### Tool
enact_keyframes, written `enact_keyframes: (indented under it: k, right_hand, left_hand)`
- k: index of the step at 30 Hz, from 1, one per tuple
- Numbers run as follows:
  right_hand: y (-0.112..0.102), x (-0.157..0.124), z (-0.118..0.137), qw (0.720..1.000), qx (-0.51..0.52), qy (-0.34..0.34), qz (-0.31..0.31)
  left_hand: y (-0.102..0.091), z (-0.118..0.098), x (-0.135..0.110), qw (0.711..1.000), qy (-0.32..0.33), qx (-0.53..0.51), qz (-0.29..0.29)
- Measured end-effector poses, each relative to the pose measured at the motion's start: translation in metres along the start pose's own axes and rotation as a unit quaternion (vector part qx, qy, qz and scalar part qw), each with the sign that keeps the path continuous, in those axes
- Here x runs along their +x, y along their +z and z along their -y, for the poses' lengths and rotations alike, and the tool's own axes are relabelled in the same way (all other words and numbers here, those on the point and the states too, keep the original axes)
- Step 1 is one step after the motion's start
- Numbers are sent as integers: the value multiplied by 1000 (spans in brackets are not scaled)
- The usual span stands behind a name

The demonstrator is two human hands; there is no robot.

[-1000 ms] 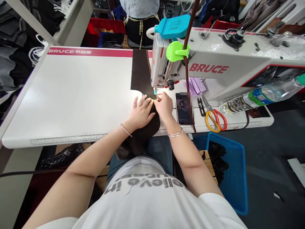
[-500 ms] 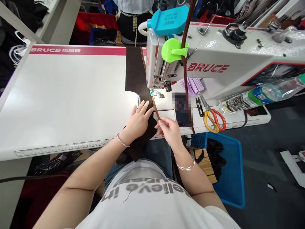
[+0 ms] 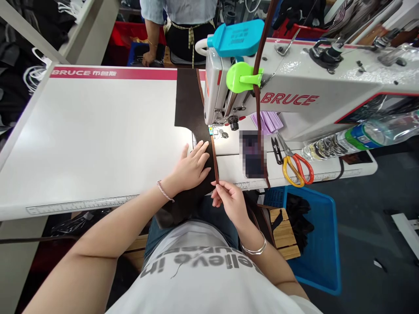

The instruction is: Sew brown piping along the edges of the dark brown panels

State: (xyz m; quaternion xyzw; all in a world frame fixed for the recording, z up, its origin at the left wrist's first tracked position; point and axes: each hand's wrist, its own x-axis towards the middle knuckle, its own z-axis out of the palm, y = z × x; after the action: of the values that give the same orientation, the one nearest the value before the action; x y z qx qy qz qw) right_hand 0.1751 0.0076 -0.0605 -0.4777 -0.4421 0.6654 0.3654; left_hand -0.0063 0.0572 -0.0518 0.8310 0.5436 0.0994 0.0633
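A dark brown fabric piece [image 3: 188, 107] lies on the white sewing table [image 3: 98, 131] and runs under the presser foot [image 3: 214, 131] of the white Bruce sewing machine [image 3: 294, 100]. My left hand [image 3: 191, 165] rests flat on the fabric, fingers stretched out, just before the foot. My right hand [image 3: 227, 198] is at the table's front edge, pinching a narrow brown strip [image 3: 214, 159] that leads up to the foot. A second length of the strip hangs from a green clip [image 3: 240, 76] on the machine head.
A phone [image 3: 252, 155], black thread snips [image 3: 276, 150] and orange-handled scissors [image 3: 296, 168] lie right of the needle, beside a plastic bottle [image 3: 356, 137]. A blue bin [image 3: 314, 231] sits on the floor at right. Another person [image 3: 180, 30] stands behind the table.
My right hand has drawn back from the presser foot to the table's front edge, pulling the brown strip taut along the fabric. My left hand stayed flat on the fabric.
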Motion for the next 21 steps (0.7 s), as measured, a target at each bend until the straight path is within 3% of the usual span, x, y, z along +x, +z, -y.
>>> enact_keyframes:
  k: [21]
  right_hand:
    - [-7, 5, -2, 999, -26, 16, -39]
  left_hand:
    - [-2, 18, 14, 1000, 14, -6, 4]
